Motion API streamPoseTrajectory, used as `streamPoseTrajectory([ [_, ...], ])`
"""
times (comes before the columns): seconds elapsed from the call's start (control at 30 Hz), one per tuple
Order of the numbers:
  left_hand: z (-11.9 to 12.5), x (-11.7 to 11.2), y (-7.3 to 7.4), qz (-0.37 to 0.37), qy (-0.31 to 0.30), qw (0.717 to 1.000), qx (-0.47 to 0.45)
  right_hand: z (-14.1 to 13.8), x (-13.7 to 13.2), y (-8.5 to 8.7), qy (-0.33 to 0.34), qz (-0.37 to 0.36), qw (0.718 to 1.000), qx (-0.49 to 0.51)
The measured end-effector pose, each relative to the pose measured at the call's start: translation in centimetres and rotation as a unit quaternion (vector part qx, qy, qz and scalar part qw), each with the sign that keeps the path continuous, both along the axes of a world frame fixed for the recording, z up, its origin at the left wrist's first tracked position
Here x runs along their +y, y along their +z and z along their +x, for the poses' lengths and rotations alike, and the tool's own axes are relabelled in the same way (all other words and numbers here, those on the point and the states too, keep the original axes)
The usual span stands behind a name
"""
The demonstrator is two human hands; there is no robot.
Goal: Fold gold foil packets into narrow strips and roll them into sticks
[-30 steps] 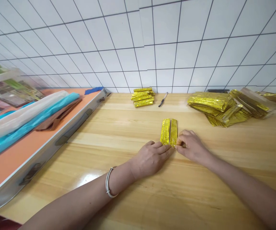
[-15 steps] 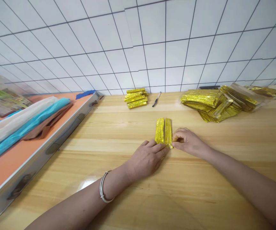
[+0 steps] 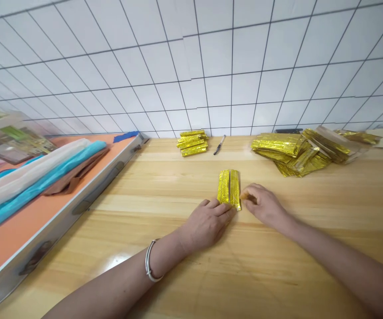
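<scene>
Two flat bundles of gold foil strips [image 3: 224, 186], which look like twist ties, lie side by side on the wooden table, a narrow dark gap between them. My left hand [image 3: 208, 223] holds down their near end, its fingers laid across the foil and its thumb hidden underneath. Just right of the bundles' lower corner is my right hand [image 3: 264, 206], fingers curled and thumb close to the index finger in a loose pinch. Whether anything thin sits in that pinch is too small to make out.
Behind the bundles are a small stack of gold strips [image 3: 193, 142] and a pen [image 3: 220, 145]. A larger heap of gold strips [image 3: 278, 144] lies at the back right, near the tiled wall [image 3: 248, 44]. An orange-topped box [image 3: 61, 208] with folded tissue paper [image 3: 48, 177] stands left.
My right hand has drawn slightly away from the lower corner of the gold strips. My left hand stays on their near end. The whole view has shifted a little.
</scene>
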State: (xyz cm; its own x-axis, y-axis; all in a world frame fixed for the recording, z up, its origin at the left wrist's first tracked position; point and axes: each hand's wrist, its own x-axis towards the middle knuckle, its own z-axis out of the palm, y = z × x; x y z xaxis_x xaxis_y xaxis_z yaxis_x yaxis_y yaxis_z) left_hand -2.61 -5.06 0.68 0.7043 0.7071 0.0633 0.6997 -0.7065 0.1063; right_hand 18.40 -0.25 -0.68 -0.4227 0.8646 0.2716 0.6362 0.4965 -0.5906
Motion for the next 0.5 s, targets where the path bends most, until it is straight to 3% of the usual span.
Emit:
streamPoseTrajectory([
  [0.07, 0.0, 0.0, 0.0, 0.004, -0.003, 1.0, -0.003, -0.1, -1.0, 0.7, 0.011, 0.036, 0.999, 0.011],
  [0.17, 0.0, 0.0, -0.2, 0.008, -0.004, 1.0, -0.011, -0.3, -2.6, 1.2, 0.078, 0.069, 0.994, -0.04],
  [0.27, -0.5, 0.2, -0.6, 0.0, -0.01, 0.999, -0.038, -0.1, -3.7, 0.7, 0.12, 0.08, 0.985, -0.095],
  [0.4, -2.6, 0.5, -1.1, -0.042, -0.059, 0.989, -0.129, 0.5, -4.0, -0.3, 0.127, 0.098, 0.981, -0.108],
  [0.5, -4.0, 0.4, -1.2, -0.075, -0.063, 0.981, -0.169, 0.6, -3.9, -0.5, 0.131, 0.101, 0.979, -0.115],
])
